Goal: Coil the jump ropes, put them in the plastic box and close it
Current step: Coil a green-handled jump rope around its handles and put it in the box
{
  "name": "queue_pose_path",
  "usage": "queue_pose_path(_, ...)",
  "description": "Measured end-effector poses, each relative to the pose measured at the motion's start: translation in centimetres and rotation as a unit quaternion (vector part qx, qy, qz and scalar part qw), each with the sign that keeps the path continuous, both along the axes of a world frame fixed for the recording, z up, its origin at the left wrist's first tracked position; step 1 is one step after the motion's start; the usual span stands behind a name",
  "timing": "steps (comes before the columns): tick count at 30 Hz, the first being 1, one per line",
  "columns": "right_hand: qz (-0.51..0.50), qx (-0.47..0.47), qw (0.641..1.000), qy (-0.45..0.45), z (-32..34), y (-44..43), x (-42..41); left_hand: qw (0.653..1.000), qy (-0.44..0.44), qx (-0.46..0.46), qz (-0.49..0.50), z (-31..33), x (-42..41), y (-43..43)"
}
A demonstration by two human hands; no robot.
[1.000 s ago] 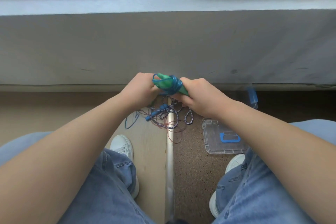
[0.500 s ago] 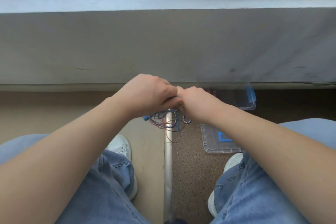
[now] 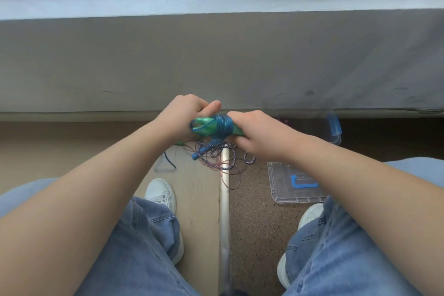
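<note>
Between both hands I hold a green-handled jump rope with its blue cord wound in several turns round the handles. My left hand grips the handles' left end, and my right hand grips the right end. Below them on the floor lies a tangle of other jump ropes, one striped blue and white with a blue handle, one thin and reddish. The clear plastic box with a blue clip stands at the right, partly hidden by my right arm. Its clear lid with a blue latch lies flat nearer me.
A grey ledge runs across the view beyond my hands. A metal floor strip divides pale flooring on the left from speckled brown flooring on the right. My jeans-clad knees and white shoes frame the floor space.
Half a second ago my left hand covered the bundle. It has swung back to the left, so the green handles and blue windings show again, with more turns of cord than a second ago.
</note>
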State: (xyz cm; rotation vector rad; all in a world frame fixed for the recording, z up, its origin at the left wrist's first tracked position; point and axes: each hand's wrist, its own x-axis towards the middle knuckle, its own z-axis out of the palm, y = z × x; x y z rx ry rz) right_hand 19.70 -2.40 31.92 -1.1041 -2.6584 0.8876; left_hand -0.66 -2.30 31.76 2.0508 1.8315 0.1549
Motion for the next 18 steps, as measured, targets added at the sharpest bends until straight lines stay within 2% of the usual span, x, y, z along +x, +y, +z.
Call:
queue_pose_path(2,-0.046,-0.034,0.997,0.049,0.1,0.2,0.1,0.999,0.02,-0.041,0.023,-0.6,0.3,-0.2)
queue_pose_path(5,-0.111,-0.039,0.991,0.066,0.2,0.6,0.2,0.996,-0.068,-0.032,0.039,-0.9,1.1,-0.9)
queue_pose_path(8,-0.186,-0.035,0.98,0.063,-0.4,1.7,0.4,0.997,-0.074,-0.009,-0.035,-0.4,2.0,-1.8)
queue_pose_path(11,-0.209,-0.012,0.978,-0.009,-0.9,2.4,0.7,0.993,-0.023,0.011,-0.119,-0.4,2.6,-2.5)
queue_pose_path(15,-0.157,0.021,0.977,-0.145,-1.6,1.4,0.3,0.968,0.106,0.106,-0.2,-0.4,2.4,-2.5)
queue_pose_path(18,-0.082,0.047,0.969,-0.226,-2.0,0.8,0.3,0.957,0.114,0.163,-0.211,0.8,1.6,-2.0)
